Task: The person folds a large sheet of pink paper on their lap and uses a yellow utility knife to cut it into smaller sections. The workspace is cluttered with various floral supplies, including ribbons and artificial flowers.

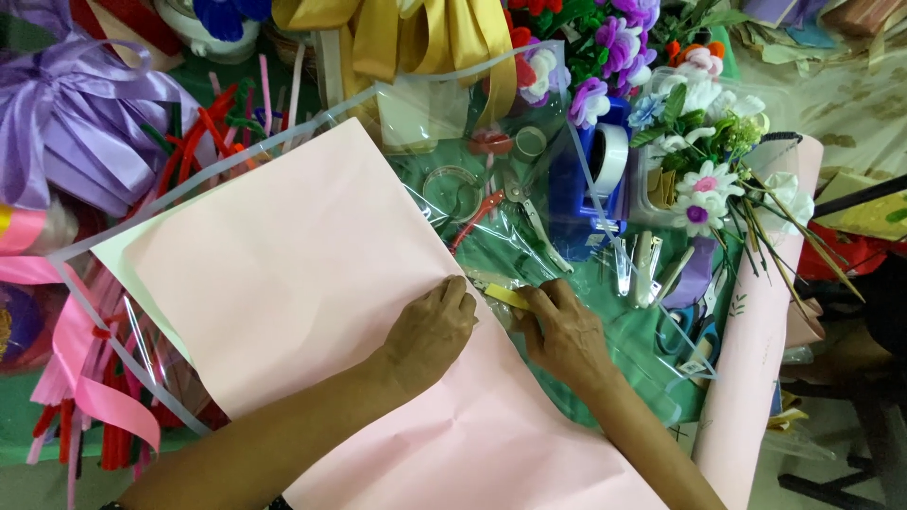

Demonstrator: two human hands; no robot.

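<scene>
Left hand (430, 331) flat on pink paper (312, 274), right hand's (565, 332) fingers pinched on yellow strip (507, 296) (at the paper's edge).

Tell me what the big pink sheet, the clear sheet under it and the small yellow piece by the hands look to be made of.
Large pink sheet: matte paper, by its sharp fold creases and lack of shine.
Clear sheet with pale edging: thin glossy plastic film, see-through, with glare and wrinkles.
Small yellow strip at the right hand: too small to tell; perhaps paper or tape.
The left hand presses flat on the pink sheet.
</scene>
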